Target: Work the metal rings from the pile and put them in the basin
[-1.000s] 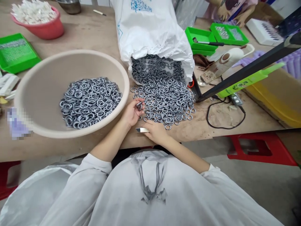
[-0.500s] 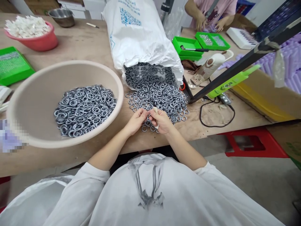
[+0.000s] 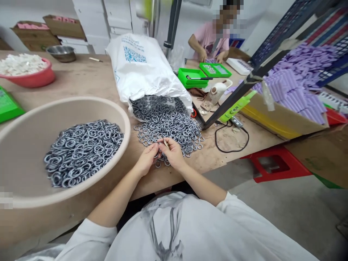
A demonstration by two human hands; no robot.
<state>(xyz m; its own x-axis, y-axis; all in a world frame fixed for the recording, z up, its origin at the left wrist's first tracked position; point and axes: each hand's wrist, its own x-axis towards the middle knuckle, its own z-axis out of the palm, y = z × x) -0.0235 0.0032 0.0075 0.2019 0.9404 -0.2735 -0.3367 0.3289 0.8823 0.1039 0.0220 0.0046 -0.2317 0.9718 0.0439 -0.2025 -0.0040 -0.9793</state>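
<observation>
At the near edge of the table [image 3: 206,159], the left hand [image 3: 146,159] is closed, thumb pinched to finger, apparently on 1 ring, mostly hidden; the right hand [image 3: 174,155] grips a slim pale tool [image 3: 165,144] just beside it. If that tool has a blade, a slip off so small a ring could nick the left fingertips, and a loosened pinch could drop it into the loose rings [image 3: 174,127] just beyond. The wide basin [image 3: 24,156] stands near the left forearm, where a careless elbow might knock it. The white sack [image 3: 152,76] blocks the far side; rightward, a dark bar [image 3: 231,98] slants up beside a looped cable [image 3: 248,139], and farther back 1 co-worker [image 3: 202,40] works behind green trays [image 3: 191,83]
</observation>
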